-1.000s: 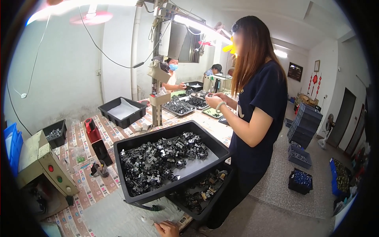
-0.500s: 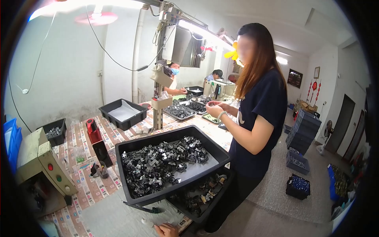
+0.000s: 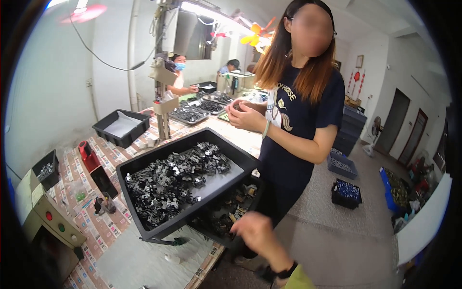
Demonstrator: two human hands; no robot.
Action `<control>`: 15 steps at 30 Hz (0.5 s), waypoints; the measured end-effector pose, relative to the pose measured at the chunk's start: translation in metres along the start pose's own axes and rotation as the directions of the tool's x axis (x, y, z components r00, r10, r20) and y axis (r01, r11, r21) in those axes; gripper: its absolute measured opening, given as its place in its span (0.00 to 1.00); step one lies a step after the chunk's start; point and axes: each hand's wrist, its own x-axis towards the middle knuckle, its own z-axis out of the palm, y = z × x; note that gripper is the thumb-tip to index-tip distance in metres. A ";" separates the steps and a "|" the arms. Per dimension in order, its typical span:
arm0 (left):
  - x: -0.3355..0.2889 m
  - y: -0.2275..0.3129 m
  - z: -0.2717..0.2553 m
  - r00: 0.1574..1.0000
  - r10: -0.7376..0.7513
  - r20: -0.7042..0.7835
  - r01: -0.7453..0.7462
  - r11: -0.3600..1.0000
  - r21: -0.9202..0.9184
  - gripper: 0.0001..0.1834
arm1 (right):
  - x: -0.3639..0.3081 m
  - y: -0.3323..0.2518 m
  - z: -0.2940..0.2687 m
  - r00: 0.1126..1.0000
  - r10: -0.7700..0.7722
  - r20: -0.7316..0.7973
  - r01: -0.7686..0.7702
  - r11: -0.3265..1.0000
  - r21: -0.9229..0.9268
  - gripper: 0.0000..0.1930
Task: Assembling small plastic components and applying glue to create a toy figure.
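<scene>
My right hand [image 3: 256, 232] reaches in from the lower right, wearing a black wristband [image 3: 287, 271] below a yellow-green sleeve. It is somewhat blurred; its fingers look loosely bent and apart, and nothing shows in them. Nearest to it is the lower black tray [image 3: 260, 192], which holds dark and brass-coloured parts. Resting partly over that one is a large black tray [image 3: 129, 192], tilted in view and heaped with small black-and-metal assemblies [image 3: 168, 180] on a pale liner. My left hand is out of view.
A co-worker in a dark shirt [image 3: 293, 120] stands beyond the trays, hands together. A beige machine [image 3: 48, 207] with buttons is at left, near a red-and-black device [image 3: 96, 166]. A black pen-like tool [image 3: 166, 241] and small white bottle [image 3: 172, 258] lie in front.
My right hand has come up from the lower edge toward the lower tray. The view has shifted right, and the co-worker has turned more toward me.
</scene>
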 end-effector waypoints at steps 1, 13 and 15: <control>0.000 -0.005 0.000 0.994 -0.100 0.045 0.102 0.994 -0.038 0.12 | 0.017 0.003 -0.023 0.993 -0.037 -0.116 0.025 0.994 -0.109 0.04; -0.002 -0.001 -0.002 0.983 -0.157 0.098 0.174 0.964 -0.202 0.13 | 0.178 0.059 -0.133 0.934 -0.202 -0.295 0.016 0.848 -0.530 0.10; 0.000 0.006 -0.004 0.978 -0.181 0.100 0.198 0.959 -0.200 0.12 | 0.182 0.065 -0.132 0.974 -0.080 -0.213 -0.032 0.879 -0.476 0.10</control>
